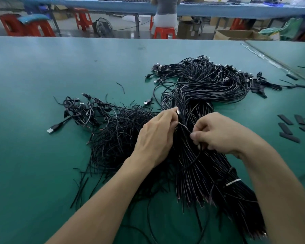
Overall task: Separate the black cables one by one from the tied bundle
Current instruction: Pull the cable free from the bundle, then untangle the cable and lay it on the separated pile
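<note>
Nearest to the camera, the cut ends of the bundle [209, 182] of black cables lie on the green table [33, 155], on the right side. A white tie [233, 182] goes around the bundle a little above these ends. Both forearms come in from the bottom edge and reach over the cables.

Over the middle of the bundle, the left hand [157, 136] has its fingers curled and pinches a single cable [184, 126] between thumb and fingertips. The right hand [217, 132] is just beside it, fingers bent, and grasps the same cable at its other side. The short piece between the two hands looks tight.

To the left of the hands, touching the bundle, lies a loose pile [116, 136] of black cables with a few plugs. One USB plug [50, 130] lies apart at the left. On the right side of the table there are flat black strips [287, 128].

Further away, the bundle spreads in a wide curve, and its plug ends lie in a fan shape.

Behind the table stand red stools [164, 32], cardboard boxes [239, 35] and a long blue bench [95, 2], where a person [165, 13] sits on a stool.
</note>
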